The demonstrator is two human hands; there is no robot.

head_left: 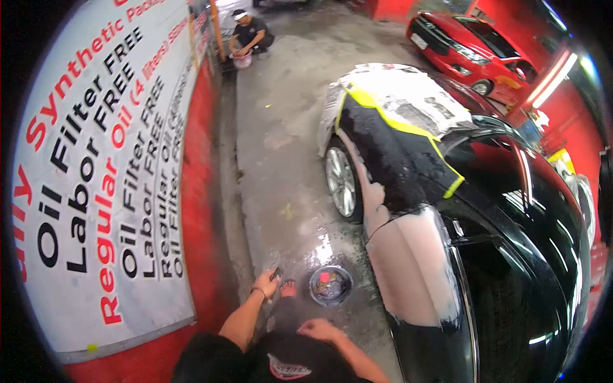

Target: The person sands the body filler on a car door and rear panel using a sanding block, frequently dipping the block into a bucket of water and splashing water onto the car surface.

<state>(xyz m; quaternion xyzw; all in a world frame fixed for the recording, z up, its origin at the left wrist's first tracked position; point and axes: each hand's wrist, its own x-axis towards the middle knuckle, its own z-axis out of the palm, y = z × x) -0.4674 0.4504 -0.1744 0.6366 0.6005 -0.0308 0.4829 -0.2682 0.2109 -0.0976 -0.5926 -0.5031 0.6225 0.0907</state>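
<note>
My left hand [265, 285] is closed around a small dark object [276, 274], whose kind I cannot make out. It is held out over the floor, just left of my foot [288, 288]. Close to my dark shirt [287, 357], my right hand [320, 330] has its fingers curled; whether anything is in them is too small to tell. A dark round bucket [331, 285] on the wet floor holds water and a red piece. To the right stands a black car [511, 255], with pale filler patches [415, 265] on its door and fender edge.
Yellow tape and white covering [408, 96] lie over the car's hood. A large printed sign [115, 179] lines the left wall. At the back, a person [251, 32] squats by a pink bucket [242, 60]. A red car [472, 51] is parked at the upper right.
</note>
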